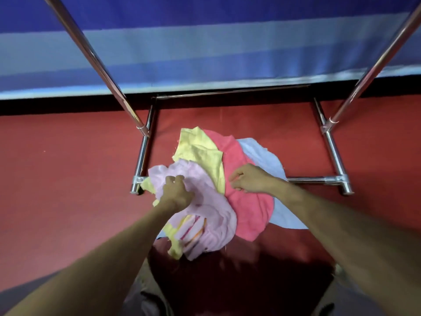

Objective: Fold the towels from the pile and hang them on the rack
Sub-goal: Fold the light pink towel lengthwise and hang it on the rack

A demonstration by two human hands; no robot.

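A pile of towels lies on the red floor between the feet of a chrome rack (333, 153). On top at the left is a light pink towel (214, 215), bunched up, and my left hand (176, 191) grips a fold of it. A yellow towel (200, 151) lies behind it, a coral pink towel (250, 210) in the middle, and a pale blue towel (264, 156) at the right. My right hand (248, 179) rests on the coral towel with its fingers curled; whether it pinches cloth I cannot tell. A striped towel edge (192, 231) peeks out below.
The rack's two slanted chrome poles (91, 55) rise left and right toward me, and its base bars frame the pile. A blue striped wall or cloth (205, 42) stands behind. Open red floor (68, 179) spreads on both sides.
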